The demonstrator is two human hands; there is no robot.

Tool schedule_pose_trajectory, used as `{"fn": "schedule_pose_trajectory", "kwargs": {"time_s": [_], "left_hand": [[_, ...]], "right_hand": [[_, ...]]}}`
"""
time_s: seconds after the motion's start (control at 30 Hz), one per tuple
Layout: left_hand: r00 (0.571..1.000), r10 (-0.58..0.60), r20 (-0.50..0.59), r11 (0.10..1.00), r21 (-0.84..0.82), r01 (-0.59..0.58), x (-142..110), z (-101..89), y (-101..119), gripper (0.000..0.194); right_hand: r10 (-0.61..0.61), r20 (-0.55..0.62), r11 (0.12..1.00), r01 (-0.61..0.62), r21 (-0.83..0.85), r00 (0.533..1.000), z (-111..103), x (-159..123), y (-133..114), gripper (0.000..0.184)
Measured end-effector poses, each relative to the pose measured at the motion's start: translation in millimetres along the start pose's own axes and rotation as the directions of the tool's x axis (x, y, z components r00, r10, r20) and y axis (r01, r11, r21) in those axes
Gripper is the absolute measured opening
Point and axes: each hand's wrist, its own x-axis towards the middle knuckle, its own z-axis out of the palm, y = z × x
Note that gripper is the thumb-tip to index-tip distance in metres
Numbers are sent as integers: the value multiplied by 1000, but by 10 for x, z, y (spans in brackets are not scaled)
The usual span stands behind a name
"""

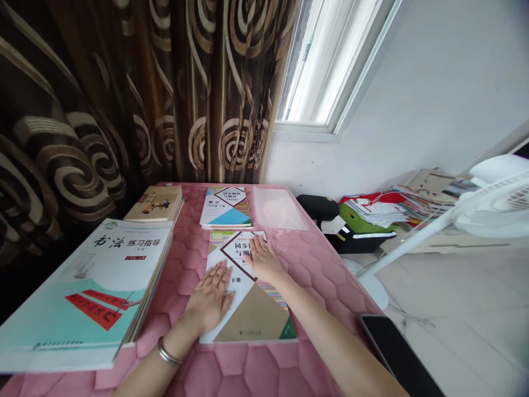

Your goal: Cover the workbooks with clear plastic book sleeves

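A workbook point(248, 320) with a white and tan cover lies face up in front of me. My left hand point(210, 295) rests flat on its left side, fingers spread, with a silver bangle on the wrist. Across the upper right of the same cover lies my right hand point(263, 262), palm down and fingers extended, hiding part of the title. Just beyond it sits another workbook point(227, 207) with a white and blue cover. Beside that is a clear plastic cover or sheet point(279, 208).
Pink quilted fabric covers the table point(231, 364). To the left stand a tall stack of books point(95, 275) and a smaller stack point(155, 203). A phone point(397, 353) lies at the right edge. Beyond are a white fan point(417, 237), piled papers point(374, 209) and a curtain point(165, 94).
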Motion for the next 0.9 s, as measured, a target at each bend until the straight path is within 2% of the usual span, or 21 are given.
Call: {"fn": "schedule_pose_trajectory", "kwargs": {"time_s": [0.07,0.13,0.23,0.37,0.47,0.53,0.6,0.73,0.8,0.9], "left_hand": [[1000,-9,2,1000,4,9,0,-1,12,60],[1000,-8,-8,1000,7,8,-1,7,22,60],[1000,-12,-16,1000,12,12,0,12,24,60],[1000,-13,-7,1000,20,13,9,-29,-2,59],[999,-26,-23,999,27,27,-3,-72,57,58],[999,-39,1,999,35,39,-29,-89,204,58],[999,-4,47,1000,25,3,-61,-92,428,59],[976,202,80,979,-48,-199,-136,-121,807,60],[965,251,81,967,-64,-246,-201,-172,819,60],[961,264,82,964,-60,-259,-360,-264,636,61]], "right_hand": [[-85,-8,996,85,33,996,91,-261,-175,72],[-226,-63,970,231,79,972,181,-550,-285,70],[-388,-162,912,403,73,908,258,-909,-212,62],[-382,-161,919,392,34,910,259,-1113,150,59],[-363,-175,927,373,27,915,252,-1138,298,58],[-358,-182,929,368,26,916,250,-1142,297,58],[-353,-171,931,363,32,920,238,-1145,265,58],[-350,-128,928,362,92,928,167,-1129,282,55],[-359,-99,918,370,143,928,117,-1108,350,52],[-369,-54,907,372,198,928,62,-1075,462,49]]}}
